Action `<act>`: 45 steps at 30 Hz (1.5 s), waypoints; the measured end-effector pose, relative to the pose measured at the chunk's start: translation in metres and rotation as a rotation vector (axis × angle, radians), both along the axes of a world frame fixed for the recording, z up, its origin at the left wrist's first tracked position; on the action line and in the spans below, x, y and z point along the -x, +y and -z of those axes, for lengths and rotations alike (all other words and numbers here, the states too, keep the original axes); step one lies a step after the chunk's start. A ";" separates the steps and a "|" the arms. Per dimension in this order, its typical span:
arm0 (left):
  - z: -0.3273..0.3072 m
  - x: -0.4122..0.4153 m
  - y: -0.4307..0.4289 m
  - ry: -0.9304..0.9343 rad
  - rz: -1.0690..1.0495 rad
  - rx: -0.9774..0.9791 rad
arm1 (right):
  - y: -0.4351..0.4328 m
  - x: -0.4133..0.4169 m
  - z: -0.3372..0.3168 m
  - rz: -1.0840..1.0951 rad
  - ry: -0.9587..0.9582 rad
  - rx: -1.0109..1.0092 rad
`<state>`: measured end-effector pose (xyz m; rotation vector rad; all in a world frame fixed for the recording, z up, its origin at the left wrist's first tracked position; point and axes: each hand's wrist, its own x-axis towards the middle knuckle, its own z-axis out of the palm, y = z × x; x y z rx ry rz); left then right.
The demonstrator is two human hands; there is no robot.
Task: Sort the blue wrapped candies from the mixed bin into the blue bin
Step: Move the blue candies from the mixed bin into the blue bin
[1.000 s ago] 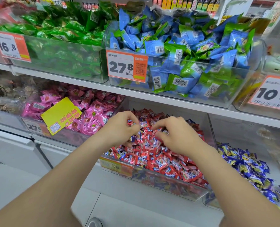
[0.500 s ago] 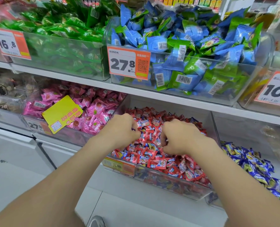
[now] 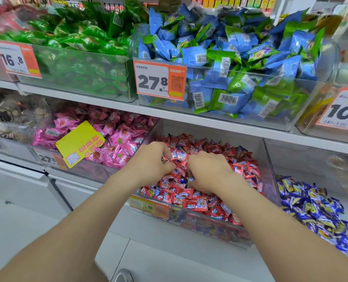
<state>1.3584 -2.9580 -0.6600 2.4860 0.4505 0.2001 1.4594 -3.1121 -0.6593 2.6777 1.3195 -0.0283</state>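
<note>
My left hand and right hand are curled into the clear plastic mixed bin. I cannot tell what either grip clamps. Small blue foil-wrapped candies lie scattered among red ones. I judge them light, crinkly and slippery, best pinched by a crimped wrapper end.

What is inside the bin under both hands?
Mostly red candies, a few blue candies mixed in. The left hand and right hand cover what is beneath; deeper layers are hidden.
</note>
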 end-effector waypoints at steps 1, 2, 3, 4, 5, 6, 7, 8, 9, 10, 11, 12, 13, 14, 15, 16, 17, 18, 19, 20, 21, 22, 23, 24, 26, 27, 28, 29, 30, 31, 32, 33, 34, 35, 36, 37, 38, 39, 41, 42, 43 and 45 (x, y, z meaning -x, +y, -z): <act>0.000 0.001 0.000 0.011 -0.004 0.029 | -0.002 -0.002 0.000 0.016 0.047 -0.053; -0.002 0.001 0.000 0.025 -0.006 0.056 | -0.006 -0.004 -0.002 0.041 0.109 -0.138; -0.003 0.001 -0.002 0.034 -0.005 0.069 | -0.011 -0.005 -0.005 0.072 0.176 -0.247; -0.005 0.001 -0.004 0.034 -0.002 0.074 | -0.016 -0.006 -0.010 0.100 0.230 -0.370; -0.006 0.001 -0.007 0.025 0.003 0.088 | -0.023 -0.007 -0.013 0.126 0.271 -0.492; -0.009 0.002 -0.011 0.009 0.011 0.121 | -0.031 -0.007 -0.018 0.155 0.314 -0.608; -0.010 0.002 -0.015 -0.012 0.018 0.174 | -0.039 -0.006 -0.021 0.194 0.363 -0.708; -0.011 0.002 -0.020 -0.037 0.029 0.241 | -0.047 -0.005 -0.024 0.235 0.417 -0.793; -0.012 0.003 -0.025 -0.065 0.047 0.315 | -0.056 -0.003 -0.027 0.267 0.475 -0.866; -0.012 0.003 -0.032 -0.097 0.068 0.380 | -0.065 0.000 -0.030 0.290 0.527 -0.922; -0.012 0.003 -0.039 -0.130 0.085 0.427 | -0.074 0.001 -0.032 0.314 0.570 -0.957; -0.012 0.002 -0.047 -0.160 0.097 0.471 | -0.084 0.004 -0.035 0.337 0.610 -0.969; -0.011 0.001 -0.056 -0.186 0.105 0.520 | -0.095 0.007 -0.037 0.355 0.651 -0.955; -0.012 -0.001 -0.066 -0.211 0.109 0.572 | -0.106 0.009 -0.040 0.370 0.699 -0.928; -0.012 -0.002 -0.076 -0.232 0.106 0.623 | -0.118 0.010 -0.043 0.392 0.749 -0.910; -0.014 -0.004 -0.087 -0.242 0.102 0.685 | -0.130 0.009 -0.046 0.429 0.798 -0.911; -0.015 -0.006 -0.099 -0.239 0.108 0.759 | -0.143 0.006 -0.047 0.478 0.835 -0.925; -0.018 -0.008 -0.111 -0.226 0.130 0.829 | -0.156 0.001 -0.046 0.535 0.850 -0.946; -0.020 -0.010 -0.124 -0.213 0.164 0.863 | -0.169 -0.005 -0.045 0.593 0.843 -0.966; -0.023 -0.014 -0.137 -0.204 0.205 0.853 | -0.183 -0.012 -0.041 0.653 0.823 -0.984; -0.025 -0.019 -0.150 -0.203 0.250 0.792 | -0.198 -0.020 -0.037 0.711 0.793 -1.001; -0.027 -0.025 -0.163 -0.212 0.299 0.678 | -0.212 -0.026 -0.032 0.764 0.749 -1.006; -0.029 -0.032 -0.176 -0.227 0.355 0.528 | -0.225 -0.031 -0.027 0.808 0.684 -0.987; -0.031 -0.040 -0.190 -0.241 0.418 0.378 | -0.237 -0.036 -0.021 0.841 0.610 -0.948; -0.032 -0.058 -0.220 -0.257 0.523 0.169 | -0.257 -0.041 -0.014 0.884 0.519 -0.891; -0.031 -0.068 -0.234 -0.255 0.558 0.107 | -0.265 -0.042 -0.014 0.897 0.510 -0.898; -0.026 -0.081 -0.247 -0.249 0.582 0.059 | -0.271 -0.044 -0.014 0.904 0.514 -0.917; -0.021 -0.093 -0.257 -0.224 0.596 0.022 | -0.276 -0.045 -0.016 0.900 0.528 -0.950; -0.015 -0.104 -0.265 -0.185 0.608 -0.001 | -0.281 -0.047 -0.017 0.893 0.558 -0.989; -0.012 -0.113 -0.270 -0.133 0.617 -0.016 | -0.285 -0.047 -0.018 0.875 0.604 -1.039; -0.009 -0.120 -0.273 -0.085 0.624 -0.022 | -0.288 -0.046 -0.020 0.851 0.642 -1.070; -0.008 -0.123 -0.273 -0.056 0.630 -0.025 | -0.289 -0.043 -0.021 0.820 0.654 -1.074; -0.008 -0.124 -0.271 -0.066 0.631 -0.030 | -0.290 -0.041 -0.023 0.791 0.626 -1.038; -0.009 -0.122 -0.268 -0.113 0.626 -0.044 | -0.290 -0.038 -0.023 0.758 0.564 -0.980; -0.012 -0.116 -0.263 -0.171 0.619 -0.057 | -0.289 -0.035 -0.024 0.729 0.495 -0.907; -0.015 -0.108 -0.256 -0.225 0.606 -0.072 | -0.286 -0.031 -0.026 0.701 0.436 -0.845; -0.017 -0.098 -0.248 -0.271 0.592 -0.097 | -0.281 -0.027 -0.028 0.685 0.394 -0.808; -0.019 -0.088 -0.238 -0.309 0.573 -0.132 | -0.276 -0.023 -0.030 0.668 0.361 -0.806; -0.017 -0.067 -0.212 -0.344 0.487 -0.219 | -0.260 -0.013 -0.037 0.614 0.353 -0.852; -0.013 -0.058 -0.196 -0.337 0.417 -0.252 | -0.249 -0.006 -0.040 0.577 0.370 -0.876; -0.009 -0.048 -0.180 -0.310 0.331 -0.272 | -0.237 0.001 -0.043 0.526 0.389 -0.887; 0.001 -0.029 -0.149 -0.194 0.111 -0.332 | -0.208 0.018 -0.045 0.382 0.399 -0.840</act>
